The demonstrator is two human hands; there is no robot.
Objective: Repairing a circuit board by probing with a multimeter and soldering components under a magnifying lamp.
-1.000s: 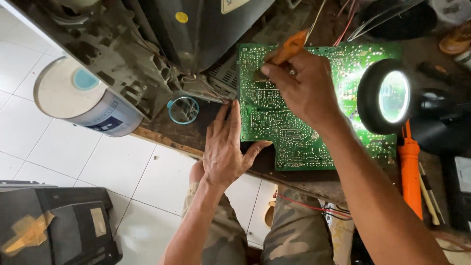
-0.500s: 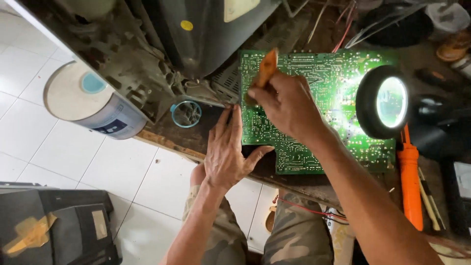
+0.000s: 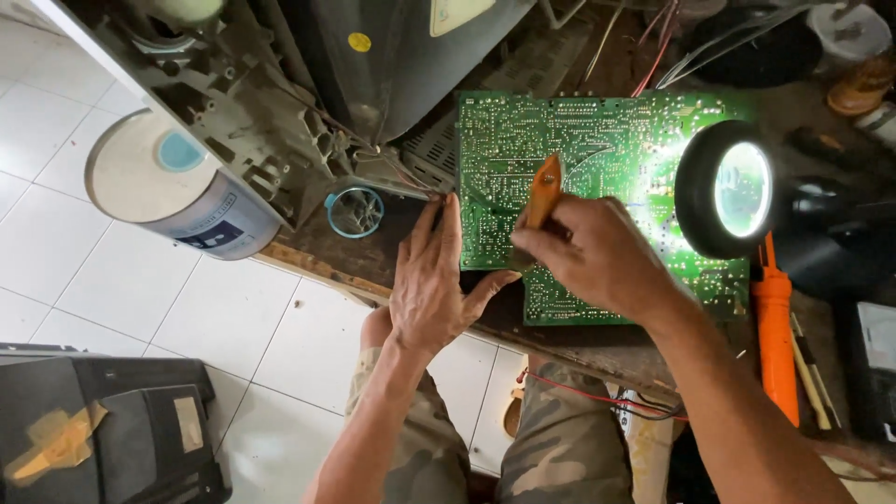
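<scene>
Right hand (image 3: pixel 597 257) lower now, orange-handled tool (image 3: pixel 541 194) upright, tip down

Right hand (image 3: pixel 597 257) drew back toward the body, off the top edge of the green circuit board (image 3: pixel 597 159) to its near left part, orange-handled tool (image 3: pixel 541 191) came along in its grip, tipping upright, handle end now just beyond the fingers.

Lamp (image 3: pixel 737 187) right of circuit board (image 3: pixel 597 140); bucket (image 3: pixel 163 187) left.
</scene>
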